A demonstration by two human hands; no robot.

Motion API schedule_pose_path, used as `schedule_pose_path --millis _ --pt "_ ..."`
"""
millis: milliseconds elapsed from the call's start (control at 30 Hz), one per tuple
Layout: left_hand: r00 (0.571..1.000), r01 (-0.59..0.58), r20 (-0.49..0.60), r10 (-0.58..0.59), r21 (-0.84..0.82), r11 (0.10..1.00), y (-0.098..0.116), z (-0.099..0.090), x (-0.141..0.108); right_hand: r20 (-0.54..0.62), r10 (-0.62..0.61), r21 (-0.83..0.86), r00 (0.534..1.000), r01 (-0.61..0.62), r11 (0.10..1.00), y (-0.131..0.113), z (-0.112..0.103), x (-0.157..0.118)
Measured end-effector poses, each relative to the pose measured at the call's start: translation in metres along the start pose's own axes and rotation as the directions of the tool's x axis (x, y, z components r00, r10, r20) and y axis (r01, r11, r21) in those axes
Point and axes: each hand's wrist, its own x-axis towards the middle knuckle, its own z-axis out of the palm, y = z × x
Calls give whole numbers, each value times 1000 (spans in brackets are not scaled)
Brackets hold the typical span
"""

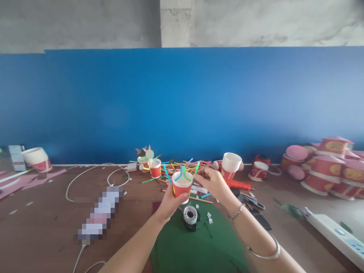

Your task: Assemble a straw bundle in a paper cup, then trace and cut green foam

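Note:
A red and white paper cup (182, 185) is upright in my left hand (170, 201), whose fingers and thumb wrap round its side. Blue straws (167, 173) and a green straw (186, 175) stick up or bend at its rim. On the cup's right, my right hand (211, 181) has its fingers pinched together at another green straw (196, 167). Just below the cup, a roll of tape (190, 215) and scissors (191, 227), partly hidden under it, lie on a green sheet (196, 250).
Loose colored straws (182, 165) lie behind the cup. Paper cups (231, 163) and an orange-handled tool (239, 185) are at right, beside stacked red cup pieces (321, 174) and a power strip (335, 235). A blurred-out phone-like object (101, 214) with a white cable lies left.

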Motion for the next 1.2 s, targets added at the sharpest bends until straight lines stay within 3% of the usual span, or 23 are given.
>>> schedule_pose_path --millis 267,433,667,933,1067,1200 --pt "999 43 28 -43 -4 999 5 5 -4 60 -18 -26 998 20 999 1 -3 0" --pt "998 58 35 -58 -4 998 8 6 -5 72 45 22 996 -46 999 4 -4 1" --pt "994 88 70 -88 -6 996 12 5 -5 -29 39 60 999 -37 998 -6 -6 -1" --pt "987 127 101 -124 -29 991 16 10 -8 -44 -136 -20 990 135 991 -7 -5 -4" --pt "989 118 92 -115 -26 993 14 8 -7 -50 -102 -60 993 99 993 -4 -4 -2" --pt "993 100 61 -100 -10 995 11 6 -6 -94 -34 3 995 34 999 0 -3 0"
